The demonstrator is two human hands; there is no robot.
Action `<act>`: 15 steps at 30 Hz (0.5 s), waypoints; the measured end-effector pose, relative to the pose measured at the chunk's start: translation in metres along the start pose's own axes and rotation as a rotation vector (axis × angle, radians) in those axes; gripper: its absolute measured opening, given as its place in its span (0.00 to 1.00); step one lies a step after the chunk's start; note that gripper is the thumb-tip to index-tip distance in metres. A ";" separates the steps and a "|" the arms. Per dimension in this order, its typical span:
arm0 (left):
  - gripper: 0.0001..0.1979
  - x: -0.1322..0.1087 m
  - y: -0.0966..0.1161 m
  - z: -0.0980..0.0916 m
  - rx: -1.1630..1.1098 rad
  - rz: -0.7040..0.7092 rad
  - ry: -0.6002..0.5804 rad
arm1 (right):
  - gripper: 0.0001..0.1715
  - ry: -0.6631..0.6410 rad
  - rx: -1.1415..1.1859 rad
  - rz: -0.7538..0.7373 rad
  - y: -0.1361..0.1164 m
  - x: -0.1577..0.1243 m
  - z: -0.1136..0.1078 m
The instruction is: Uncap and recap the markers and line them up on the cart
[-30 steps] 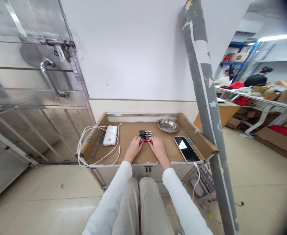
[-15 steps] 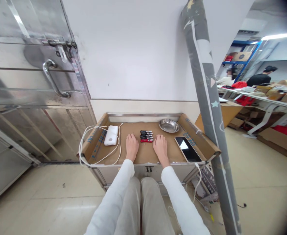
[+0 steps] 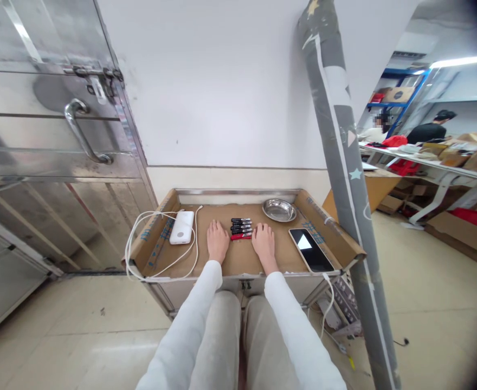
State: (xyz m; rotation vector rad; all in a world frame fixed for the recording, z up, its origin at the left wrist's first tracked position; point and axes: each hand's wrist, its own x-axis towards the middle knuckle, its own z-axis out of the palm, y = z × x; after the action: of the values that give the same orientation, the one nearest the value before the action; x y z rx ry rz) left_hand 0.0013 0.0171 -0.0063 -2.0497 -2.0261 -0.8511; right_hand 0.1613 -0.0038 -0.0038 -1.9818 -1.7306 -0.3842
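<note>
While L hand (image 3: pixel 218 241) lies palm-down, fingers uncurled, R hand (image 3: pixel 264 241) same, blk markers (image 3: pixel 240 227), red marker (image 3: pixel 240 236) btwn

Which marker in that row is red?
The one at the near end, closest to the person's body: the red marker. The black markers all lie beyond it.

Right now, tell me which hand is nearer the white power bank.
Left. The left hand rests just to the right of the white power bank; the right hand is farther right, on the other side of the markers.
</note>
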 end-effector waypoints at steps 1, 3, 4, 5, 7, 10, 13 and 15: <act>0.22 0.001 0.000 0.001 -0.006 0.000 0.000 | 0.11 0.000 0.004 -0.004 0.000 0.000 0.000; 0.22 0.003 -0.001 0.003 -0.016 0.002 0.000 | 0.11 0.000 0.016 -0.014 0.001 0.001 0.000; 0.22 0.004 -0.001 0.004 -0.019 0.004 -0.001 | 0.11 0.000 0.021 -0.017 0.001 0.002 0.001; 0.22 0.005 -0.001 0.005 -0.019 0.007 -0.002 | 0.11 0.001 0.025 -0.021 0.002 0.002 0.001; 0.21 0.007 -0.002 0.006 -0.019 0.012 -0.008 | 0.11 0.000 0.032 -0.035 0.002 0.004 0.002; 0.21 0.008 -0.002 0.006 -0.028 0.009 -0.025 | 0.12 -0.008 0.049 -0.051 0.002 0.005 0.004; 0.21 0.010 -0.001 0.005 -0.035 0.005 -0.042 | 0.13 -0.027 0.079 -0.059 0.003 0.006 0.004; 0.21 0.012 -0.001 0.005 -0.031 0.014 -0.047 | 0.14 -0.039 0.096 -0.065 0.003 0.006 0.004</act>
State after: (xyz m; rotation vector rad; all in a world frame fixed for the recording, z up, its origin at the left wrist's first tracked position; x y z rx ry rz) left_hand 0.0011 0.0297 -0.0052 -2.1173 -2.0328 -0.8440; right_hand 0.1646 0.0029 -0.0043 -1.8814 -1.8064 -0.2804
